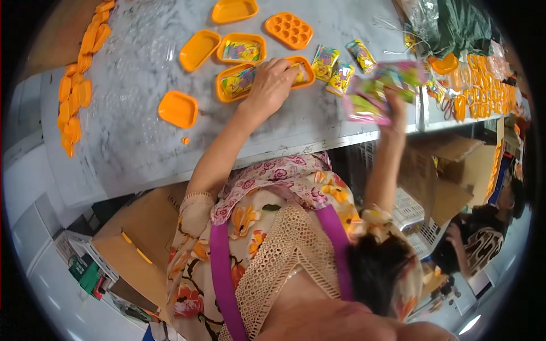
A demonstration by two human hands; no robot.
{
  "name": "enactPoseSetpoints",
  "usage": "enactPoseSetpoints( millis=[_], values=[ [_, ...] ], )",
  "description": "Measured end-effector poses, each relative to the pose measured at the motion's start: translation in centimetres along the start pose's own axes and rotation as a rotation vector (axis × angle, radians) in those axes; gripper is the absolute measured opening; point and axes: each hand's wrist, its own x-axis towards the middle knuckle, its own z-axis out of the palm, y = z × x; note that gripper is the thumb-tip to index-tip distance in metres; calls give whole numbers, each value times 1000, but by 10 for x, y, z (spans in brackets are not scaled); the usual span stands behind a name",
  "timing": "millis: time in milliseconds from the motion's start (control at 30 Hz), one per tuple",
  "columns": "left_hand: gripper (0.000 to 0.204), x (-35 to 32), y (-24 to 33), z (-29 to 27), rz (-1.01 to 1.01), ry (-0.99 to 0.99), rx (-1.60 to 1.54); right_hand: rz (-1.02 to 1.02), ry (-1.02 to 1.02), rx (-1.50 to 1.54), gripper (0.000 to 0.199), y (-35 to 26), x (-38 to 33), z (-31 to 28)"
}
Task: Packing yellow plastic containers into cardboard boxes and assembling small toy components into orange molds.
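Note:
My left hand (271,84) reaches over a pair of orange plastic trays on the table. Its bent fingers are closed at a small yellow packet in the right tray (310,79); the fingertips are partly hidden. Another printed packet (238,83) lies in the left tray (222,94), beside the hand. My right hand (393,108) is closed on pink-and-green plastic packets (369,105), smeared by motion, held over the table's near edge. Between the hands lie several loose yellow packets (340,78). Behind my left hand, one more tray (263,55) holds a packet (241,50).
Three orange trays (178,109) and an orange piece with round hollows (289,30) lie on the grey table (131,142). A small orange cap (185,141) sits near the front. Orange parts (71,102) line the left edge. Cardboard boxes (139,238) stand below; a person (483,238) is at right.

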Motion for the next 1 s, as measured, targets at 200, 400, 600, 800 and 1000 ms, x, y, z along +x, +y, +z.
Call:
enactPoseSetpoints(
  millis=[200,400,600,800,1000],
  values=[
    [22,3,13,-30,-401,112,-762,157,-168,237,39,46,13,98],
    [16,5,12,-33,-421,81,-738,156,-185,46,33,58,11,126],
    [11,-3,10,-26,-543,167,-1025,274,-184,73,33,62,8,128],
    [8,-3,-41,-46,-561,277,-1182,289,-87,97,26,75,16,107],
    [11,13,-78,-75,-532,77,-415,301,-87,31,29,72,17,111]
  ],
)
